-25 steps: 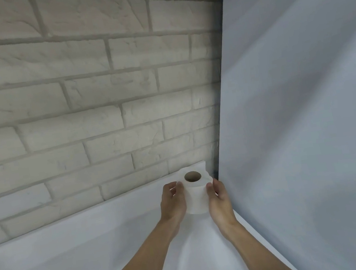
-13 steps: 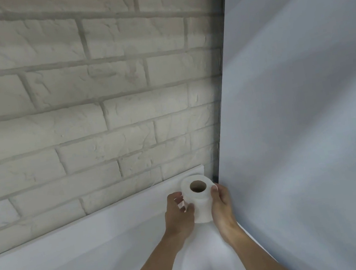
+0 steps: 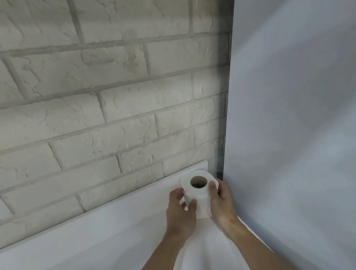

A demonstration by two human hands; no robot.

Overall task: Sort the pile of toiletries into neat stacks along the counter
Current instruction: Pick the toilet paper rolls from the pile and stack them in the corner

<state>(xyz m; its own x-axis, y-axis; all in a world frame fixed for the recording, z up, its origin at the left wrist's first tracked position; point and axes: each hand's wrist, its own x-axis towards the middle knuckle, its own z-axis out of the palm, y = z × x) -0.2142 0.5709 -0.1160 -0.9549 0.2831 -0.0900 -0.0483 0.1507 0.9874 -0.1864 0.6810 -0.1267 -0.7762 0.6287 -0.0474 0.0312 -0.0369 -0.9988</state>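
Note:
A white toilet paper roll (image 3: 199,193) stands upright, its cardboard core facing up, in the far right corner of the white counter (image 3: 97,252). My left hand (image 3: 181,213) holds its left side with curled fingers and thumb. My right hand (image 3: 221,202) grips its right side, thumb on the roll's front edge. Whether a second roll sits beneath it is hidden by my hands.
A pale brick wall (image 3: 97,101) rises directly behind the counter. A smooth white panel (image 3: 309,114) stands close on the right, meeting the counter at the corner. The counter stretches away to the left.
Both hands have slid further around the roll's sides, tightening their hold. The camera has tilted and moved closer to the corner. The roll stays in the same corner.

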